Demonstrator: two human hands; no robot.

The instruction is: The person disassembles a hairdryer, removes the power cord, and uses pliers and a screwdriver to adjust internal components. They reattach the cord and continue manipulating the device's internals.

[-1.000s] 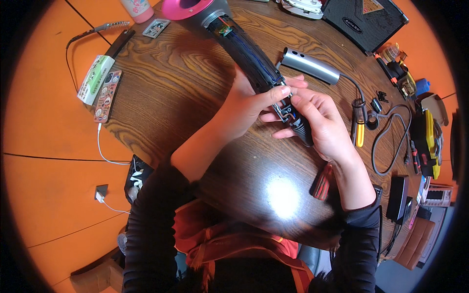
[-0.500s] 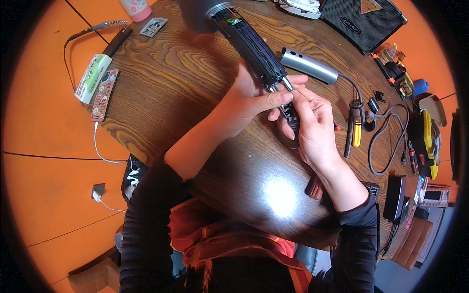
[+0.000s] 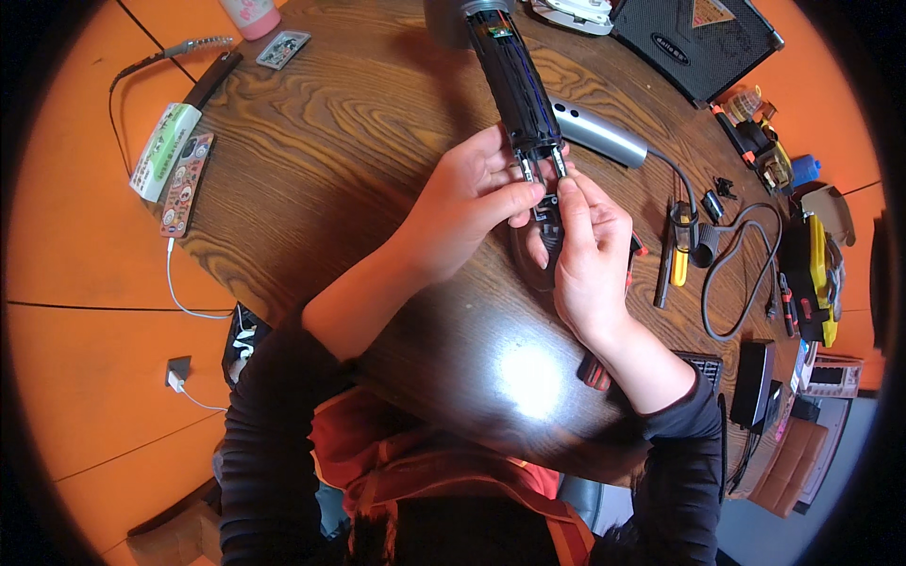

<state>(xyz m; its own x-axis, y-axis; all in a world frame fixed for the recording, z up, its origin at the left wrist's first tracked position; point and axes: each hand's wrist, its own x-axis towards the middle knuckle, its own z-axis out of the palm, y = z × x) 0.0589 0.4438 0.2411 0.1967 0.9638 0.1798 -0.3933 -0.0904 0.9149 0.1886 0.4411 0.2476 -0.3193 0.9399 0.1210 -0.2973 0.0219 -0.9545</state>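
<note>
An opened hair dryer [image 3: 519, 90] slants up and away from me, its black inner handle bare and dark wires running along it. Its grey head is partly cut off by the top edge. My left hand [image 3: 458, 208] is closed round the handle's lower end, thumb on top beside a metal strip. Opposite it, the thumb and fingers of my right hand [image 3: 596, 250] pinch the other metal strip at that end. A black ribbed cord sleeve [image 3: 550, 243] hangs between my palms, partly covered by the fingers. The silver handle shell [image 3: 604, 134] lies just beyond my right hand.
Right of my hands lie a yellow-handled screwdriver [image 3: 679, 267], a looped dark cord [image 3: 708, 300] and small black parts [image 3: 724, 187]. A black speaker-like box [image 3: 694, 47] stands at the far right. At left are a phone [image 3: 187, 184] on a white cable and a green-white box [image 3: 165, 151].
The hair dryer has swung more upright, its head end moving right. My right hand has shifted slightly left and lower on the handle's end. Both hands keep hold.
</note>
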